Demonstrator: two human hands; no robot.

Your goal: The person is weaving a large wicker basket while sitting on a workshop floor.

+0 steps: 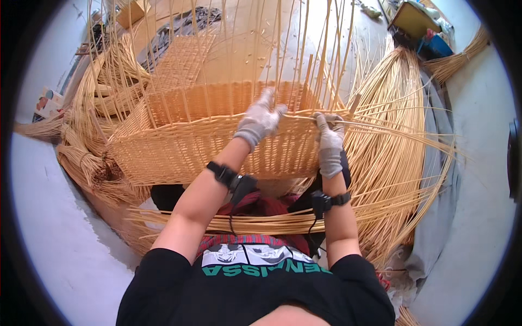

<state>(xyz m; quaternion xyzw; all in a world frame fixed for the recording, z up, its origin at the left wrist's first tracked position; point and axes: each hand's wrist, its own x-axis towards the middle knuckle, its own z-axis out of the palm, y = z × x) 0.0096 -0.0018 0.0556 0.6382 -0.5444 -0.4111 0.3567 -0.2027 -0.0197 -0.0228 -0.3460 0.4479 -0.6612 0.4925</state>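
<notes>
A large rectangular wicker basket (217, 155) lies in front of me, its near wall facing me, with upright stakes (302, 49) rising from its rim. My left hand (260, 118), in a pale work glove, is over the near rim among the stakes. Its fingers are stretched up and the thumb stands apart; it is slightly blurred. At the right end of the near rim, my right hand (330, 141), gloved too, has its fingers closed around thin wicker rods (375, 127). The rods' loose ends trail off to the right. The glove partly hides the rim there.
To the right a big bundle of loose rods (391, 163) fans out; more bundles (89, 130) lie left. Several rods (255, 224) cross my lap. A woven panel (179, 60) lies behind the basket. A blue bin (435, 46) stands at the back right.
</notes>
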